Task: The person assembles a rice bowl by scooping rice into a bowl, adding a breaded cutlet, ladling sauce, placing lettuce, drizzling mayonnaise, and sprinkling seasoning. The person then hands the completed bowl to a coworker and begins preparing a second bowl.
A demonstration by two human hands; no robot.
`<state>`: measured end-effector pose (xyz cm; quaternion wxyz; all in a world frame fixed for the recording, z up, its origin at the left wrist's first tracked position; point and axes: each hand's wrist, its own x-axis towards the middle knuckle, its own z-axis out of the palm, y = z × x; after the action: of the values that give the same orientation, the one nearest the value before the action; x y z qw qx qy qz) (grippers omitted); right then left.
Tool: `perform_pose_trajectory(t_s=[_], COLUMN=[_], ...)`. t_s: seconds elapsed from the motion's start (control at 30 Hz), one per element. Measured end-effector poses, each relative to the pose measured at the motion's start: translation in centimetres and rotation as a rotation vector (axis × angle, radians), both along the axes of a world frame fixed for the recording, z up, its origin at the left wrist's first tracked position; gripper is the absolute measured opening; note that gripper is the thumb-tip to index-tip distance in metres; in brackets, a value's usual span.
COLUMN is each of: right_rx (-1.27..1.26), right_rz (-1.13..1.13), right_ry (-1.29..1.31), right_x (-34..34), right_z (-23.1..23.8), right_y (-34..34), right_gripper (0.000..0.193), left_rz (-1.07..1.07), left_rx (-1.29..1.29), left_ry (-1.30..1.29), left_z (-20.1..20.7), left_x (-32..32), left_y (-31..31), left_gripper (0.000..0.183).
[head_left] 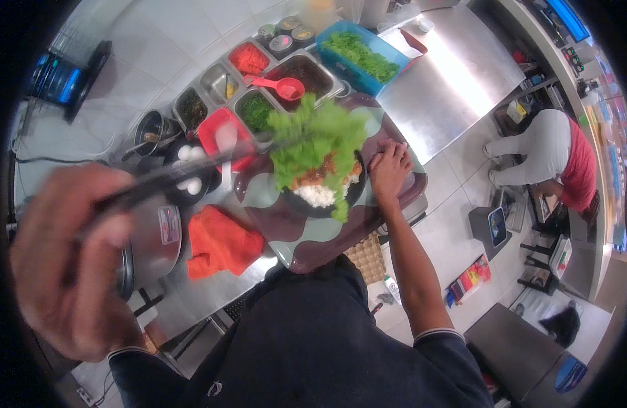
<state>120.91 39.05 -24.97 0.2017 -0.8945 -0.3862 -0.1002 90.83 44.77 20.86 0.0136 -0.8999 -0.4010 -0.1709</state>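
Note:
My left hand [82,265], large and smeared by motion, is closed around long black tongs [191,166]. Their far end reaches a bunch of green lettuce [313,132], blurred, over a dark bowl [306,206]. In the bowl lie white rice [318,195] and a reddish-brown topping [334,166], partly covered by the leaves. My right hand [393,166] lies with fingers stretched out on the tray, just right of the bowl, holding nothing. The tray [306,245] is patterned in maroon and pale green.
Metal containers of shredded red food [249,59] and chopped greens [254,111] stand behind, with a red measuring scoop [289,88]. A blue bin [325,51] holds lettuce. Eggs [189,153], an orange cloth [225,241] and a large pot [165,228] are left. Far right, a person [558,149] bends down.

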Motion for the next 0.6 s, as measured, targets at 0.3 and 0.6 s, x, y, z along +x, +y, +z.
perform_pose_trajectory(t_s=[0.3,0.6], right_rx=[0.045,0.03], right_rz=[0.01,0.029], right_ry=[-0.087,-0.018], right_x=[0.0,-0.1], right_z=[-0.2,-0.2], right_y=[0.0,-0.1], right_gripper=[0.03,0.033], left_rz=[-0.221,-0.5], left_rx=[-0.401,-0.399], left_ry=[-0.114,-0.057], left_z=[-8.1,-17.2], left_x=[-0.9,0.7], left_y=[-0.9,-0.1], left_gripper=[0.017,0.023])
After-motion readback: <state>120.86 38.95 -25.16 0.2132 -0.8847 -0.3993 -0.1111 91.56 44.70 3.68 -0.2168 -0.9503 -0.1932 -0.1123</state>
